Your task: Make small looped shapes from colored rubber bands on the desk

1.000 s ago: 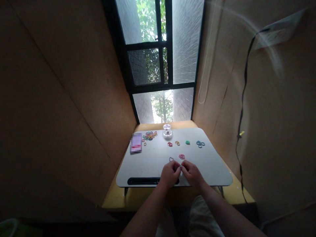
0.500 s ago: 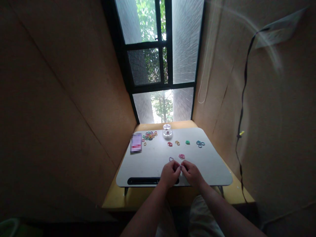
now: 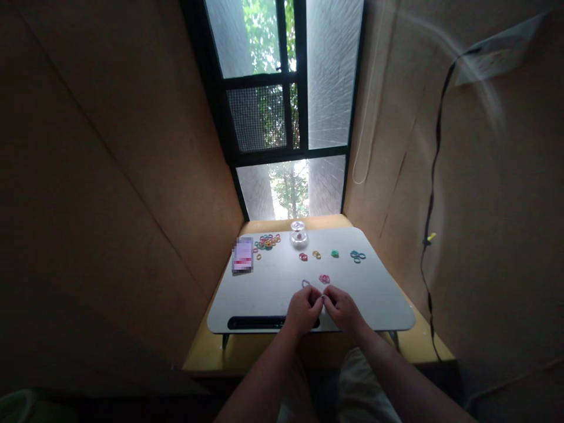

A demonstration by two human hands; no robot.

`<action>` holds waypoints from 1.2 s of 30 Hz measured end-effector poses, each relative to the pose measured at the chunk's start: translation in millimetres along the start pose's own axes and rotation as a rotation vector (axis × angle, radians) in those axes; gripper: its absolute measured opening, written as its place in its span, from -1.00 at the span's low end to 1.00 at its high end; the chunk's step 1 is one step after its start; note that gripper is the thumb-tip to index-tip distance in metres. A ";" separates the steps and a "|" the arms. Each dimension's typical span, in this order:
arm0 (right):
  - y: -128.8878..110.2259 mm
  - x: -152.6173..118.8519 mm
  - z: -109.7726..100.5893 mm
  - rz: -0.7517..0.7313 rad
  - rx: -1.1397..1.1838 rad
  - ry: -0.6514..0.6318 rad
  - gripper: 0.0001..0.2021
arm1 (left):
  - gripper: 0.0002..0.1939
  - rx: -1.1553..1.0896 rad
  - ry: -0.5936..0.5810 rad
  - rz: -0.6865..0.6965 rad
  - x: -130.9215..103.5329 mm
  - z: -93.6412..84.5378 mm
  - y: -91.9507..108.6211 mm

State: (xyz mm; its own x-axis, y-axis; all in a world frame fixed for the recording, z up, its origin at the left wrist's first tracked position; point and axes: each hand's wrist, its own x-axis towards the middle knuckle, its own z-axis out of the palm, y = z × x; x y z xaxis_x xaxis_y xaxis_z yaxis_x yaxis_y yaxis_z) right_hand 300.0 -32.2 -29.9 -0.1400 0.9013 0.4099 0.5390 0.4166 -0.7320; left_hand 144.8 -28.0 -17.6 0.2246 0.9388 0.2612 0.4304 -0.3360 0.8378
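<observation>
My left hand [image 3: 304, 308] and my right hand [image 3: 341, 306] meet over the front of a white lap table [image 3: 264, 294]. Both are closed, thumbs and fingertips pinched together around something too small to make out. Just beyond the fingers lie a purple band [image 3: 305, 284] and a cluster of pink bands [image 3: 324, 279]. Farther back sit small groups in a row: red bands [image 3: 303, 257], yellow bands [image 3: 316, 255], green bands [image 3: 335, 254] and blue bands [image 3: 358, 257]. A mixed heap of coloured bands [image 3: 267, 241] lies at the back left.
A clear container [image 3: 298, 236] stands at the table's back edge. On the left lies a flat, pixelated rectangular item [image 3: 242, 255]. A black slot [image 3: 255, 322] runs along the front edge. A dark cable [image 3: 434, 170] hangs down the right wall, and a window [image 3: 291, 188] rises behind.
</observation>
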 end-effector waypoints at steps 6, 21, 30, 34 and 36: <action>-1.3 0.2 -0.1 0.003 -0.005 -0.005 -0.86 | -0.89 -0.003 0.006 -0.006 -0.2 -0.9 3.5; -1.5 -0.5 -0.4 0.015 -0.006 -0.023 -0.87 | -0.90 0.006 -0.006 -0.002 -0.5 -0.8 2.1; -2.2 0.5 -0.3 0.002 -0.008 -0.020 -0.87 | -0.90 0.005 -0.003 0.000 -0.4 -0.3 0.6; -0.5 -0.2 -0.3 0.002 -0.023 -0.022 -0.88 | -0.91 0.010 -0.002 0.005 -0.4 -0.3 0.9; -0.4 -0.1 -0.4 0.005 -0.026 -0.025 -0.88 | -0.91 0.009 -0.002 0.004 -0.2 -0.4 1.2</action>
State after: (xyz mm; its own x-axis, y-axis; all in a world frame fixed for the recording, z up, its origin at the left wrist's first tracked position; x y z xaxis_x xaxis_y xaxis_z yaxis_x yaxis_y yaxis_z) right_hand 300.2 -32.4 -29.4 -0.1577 0.9061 0.3927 0.5611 0.4094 -0.7194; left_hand 144.9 -28.5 -16.5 0.2277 0.9374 0.2635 0.4377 -0.3403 0.8322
